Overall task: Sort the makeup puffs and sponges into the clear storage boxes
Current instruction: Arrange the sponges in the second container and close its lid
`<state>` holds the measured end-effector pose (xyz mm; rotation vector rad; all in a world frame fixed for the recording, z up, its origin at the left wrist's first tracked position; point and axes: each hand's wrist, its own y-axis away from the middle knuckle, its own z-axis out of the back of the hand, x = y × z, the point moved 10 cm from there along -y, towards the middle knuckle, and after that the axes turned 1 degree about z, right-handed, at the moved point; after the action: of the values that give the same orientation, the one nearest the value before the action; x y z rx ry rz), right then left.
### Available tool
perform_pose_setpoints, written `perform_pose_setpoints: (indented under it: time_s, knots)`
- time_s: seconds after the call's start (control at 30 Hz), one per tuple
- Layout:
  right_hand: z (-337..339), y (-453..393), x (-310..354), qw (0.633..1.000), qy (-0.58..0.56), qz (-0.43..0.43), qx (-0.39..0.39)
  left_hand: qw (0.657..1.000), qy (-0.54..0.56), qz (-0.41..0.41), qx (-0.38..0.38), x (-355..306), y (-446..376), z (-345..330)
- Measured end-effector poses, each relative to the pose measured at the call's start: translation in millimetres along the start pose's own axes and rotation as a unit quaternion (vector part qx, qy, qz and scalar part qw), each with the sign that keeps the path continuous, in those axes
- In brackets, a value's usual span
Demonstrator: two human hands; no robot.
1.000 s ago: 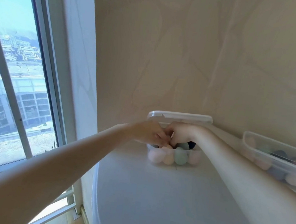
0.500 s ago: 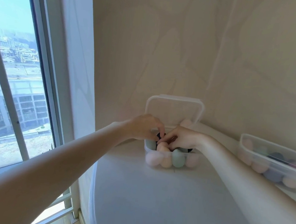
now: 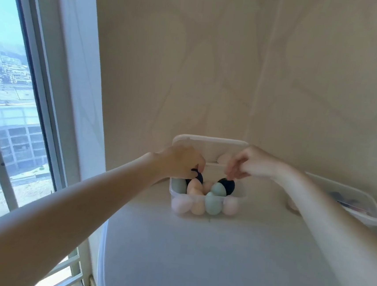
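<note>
Now both hands are kept over the clear storage box (image 3: 207,199) at the far side of the white table (image 3: 217,261), close to the wall, w/ its lid (image 3: 210,145) stood open behind, prob. so that the inside stays reachable. By the left hand (image 3: 181,163) a dark navy sponge (image 3: 196,178) is pinched at its top w/ curled fingertips, at the left-back part of the box. By the right hand (image 3: 247,164) a second dark sponge (image 3: 228,186) is touched or pinched from above w/ bent fingers; if it is really gripped cannot be told, the spot is small and blurred. Pastel sponges (image 3: 212,205) (pink, peach, green) are packed in a row against the front wall, approx. upright, which is judged as a way to save room. It is judged that the dark pieces are being set into the gaps left at the back. A second clear box (image 3: 360,210) is seen at the right edge, partly hidden by the right forearm, w/ mixed pieces inside; details there are not readable.
</note>
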<state>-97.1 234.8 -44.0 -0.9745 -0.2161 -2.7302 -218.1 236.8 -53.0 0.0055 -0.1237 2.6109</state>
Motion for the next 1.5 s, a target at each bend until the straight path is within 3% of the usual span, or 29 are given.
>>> perform_pose_setpoints:
  time_s: [0.2, 0.33, 0.4, 0.5, 0.63, 0.7, 0.77, 0.83, 0.9, 1.0, 1.1, 1.2, 1.3, 1.4, 1.5]
  knots:
    - [27.9, -9.2, -57.5, 0.990, 0.073, -0.107, -0.063, 0.993, 0.096, -0.040, 0.053, -16.7, -12.7, 4.5]
    - [9.9, -44.9, -63.4, 0.988, 0.114, -0.079, -0.070, 0.986, 0.154, -0.039, -0.047, -11.2, -23.8, 27.6]
    - [-3.6, -66.2, -61.4, 0.997, 0.054, -0.028, -0.048, 0.980, 0.170, -0.046, -0.093, -9.8, -28.0, 36.1]
    - [-13.8, -106.4, -85.4, 0.996, -0.091, -0.020, -0.014, 0.968, 0.210, -0.050, -0.125, -5.4, -40.5, 37.8]
    - [-18.1, -217.3, -199.8, 0.994, 0.080, -0.068, -0.027, 0.964, 0.230, -0.056, -0.119, -7.4, -55.1, 27.9]
    - [-20.5, -297.1, -265.3, 0.992, 0.101, -0.071, -0.025, 0.964, 0.241, -0.049, -0.102, -9.2, -59.4, 20.8]
    - [-20.9, -321.9, -264.1, 0.993, 0.092, -0.066, -0.019, 0.964, 0.247, -0.041, -0.091, -8.5, -62.6, 15.2]
    - [-27.0, -300.0, -237.2, 0.995, 0.079, -0.064, -0.023, 0.964, 0.250, -0.033, -0.081, -8.0, -64.7, 11.5]
    - [-27.2, -225.0, -173.3, 0.996, 0.071, -0.044, -0.029, 0.966, 0.248, -0.024, -0.073, -7.0, -65.4, 10.1]
    - [-14.4, -144.2, -111.1, 0.989, 0.135, 0.001, -0.064, 0.964, 0.258, -0.015, -0.062, -6.1, -63.6, 9.1]
    - [31.8, -96.8, -92.8, 0.978, 0.128, -0.028, -0.162, 0.966, 0.254, -0.010, -0.057, -10.7, -58.9, 14.0]
    - [70.0, -37.9, -67.6, 0.965, -0.009, -0.011, -0.263, 0.968, 0.246, -0.021, -0.038, -20.1, -48.8, 13.4]
    - [56.3, -4.1, -54.0, 0.961, -0.205, -0.011, -0.185, 0.965, 0.260, -0.027, -0.020, -28.8, -33.4, 9.1]
    - [21.4, 16.6, -44.8, 0.971, -0.234, -0.028, -0.048, 0.970, 0.244, -0.023, -0.006, -37.1, -20.1, 0.2]
    - [8.2, 27.3, -48.4, 0.970, -0.240, -0.029, 0.004, 0.962, 0.270, -0.009, 0.040, -44.9, -11.5, -16.9]
